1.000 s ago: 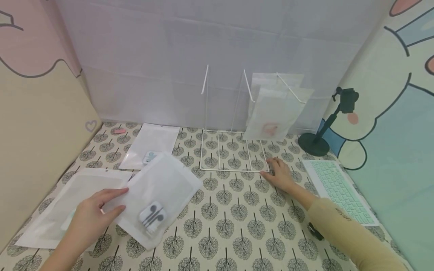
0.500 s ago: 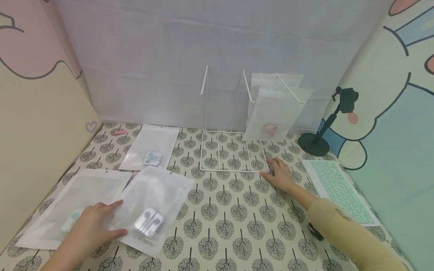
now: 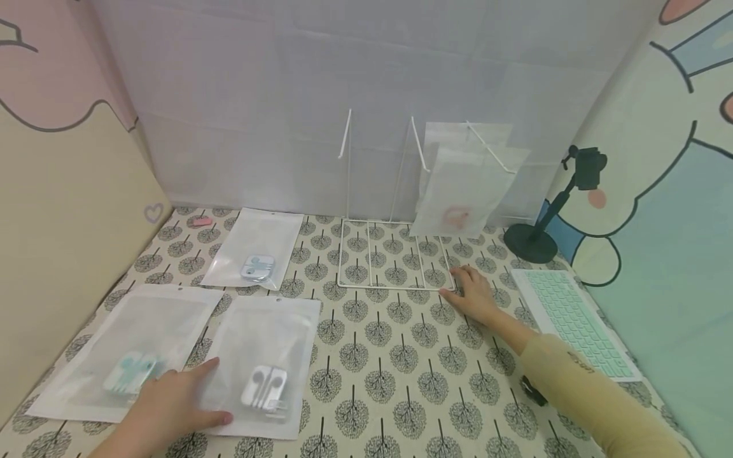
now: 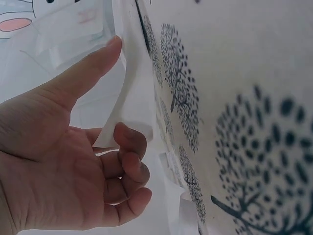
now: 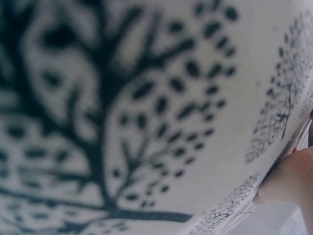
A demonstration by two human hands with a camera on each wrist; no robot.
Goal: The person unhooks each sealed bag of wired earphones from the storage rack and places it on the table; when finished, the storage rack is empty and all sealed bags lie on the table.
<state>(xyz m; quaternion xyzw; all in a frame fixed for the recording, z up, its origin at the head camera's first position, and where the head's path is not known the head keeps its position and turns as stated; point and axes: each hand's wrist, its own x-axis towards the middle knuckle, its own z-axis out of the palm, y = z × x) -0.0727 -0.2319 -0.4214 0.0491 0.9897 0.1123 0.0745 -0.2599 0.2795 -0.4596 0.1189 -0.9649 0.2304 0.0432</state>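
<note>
A white translucent zip bag [image 3: 275, 331] with wired earphones [image 3: 265, 387] inside lies flat at the front left of the table. My left hand [image 3: 172, 401] is at its left edge, thumb and index finger spread apart over it. In the left wrist view, the bag's edge [image 4: 132, 93] passes between the thumb and the loosely bent fingers. My right hand [image 3: 474, 296] rests at the front right corner of a white wire rack [image 3: 395, 289], fingertips touching the wire. The right wrist view catches only part of that hand [image 5: 288, 181] beside the tablecloth.
Two more earphone bags lie left: one beside the left hand [image 3: 160, 318], one farther back [image 3: 260, 235]. Several bags [image 3: 475, 184] hang from the rack's right hook. A black stand [image 3: 532, 242], a green-keyed keyboard [image 3: 572, 321] and a small black object [image 3: 532, 391] are on the right.
The earphone bag has come down from a tilted pose and turned, now lying flat and straighter. My left hand has moved slightly toward the front and right. My right hand has stayed put.
</note>
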